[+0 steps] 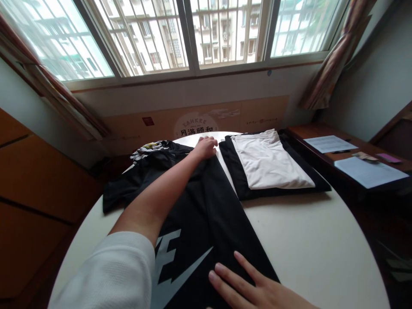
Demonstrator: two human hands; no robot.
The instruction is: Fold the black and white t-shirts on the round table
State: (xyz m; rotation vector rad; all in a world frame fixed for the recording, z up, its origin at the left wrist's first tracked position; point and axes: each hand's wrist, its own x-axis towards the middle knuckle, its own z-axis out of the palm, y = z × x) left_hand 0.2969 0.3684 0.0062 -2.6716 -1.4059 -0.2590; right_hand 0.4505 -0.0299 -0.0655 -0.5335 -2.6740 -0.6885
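Note:
A black T-shirt (193,193) with a large grey printed logo lies on the round white table (309,240), its right side in a long straight edge and a sleeve spread to the left. My left hand (206,147) reaches across to the shirt's far end, its fingers curled on the fabric there; the fingertips are partly hidden. Near the front, my right hand (254,285) rests flat on the shirt beside the logo, fingers outstretched.
Right of the shirt, a folded white garment (273,163) lies on folded black cloth (289,194). A patterned cloth (149,150) is at the far left. A wooden desk (299,133) with papers (370,171) stands at right. Behind are a wall and a barred window (225,34).

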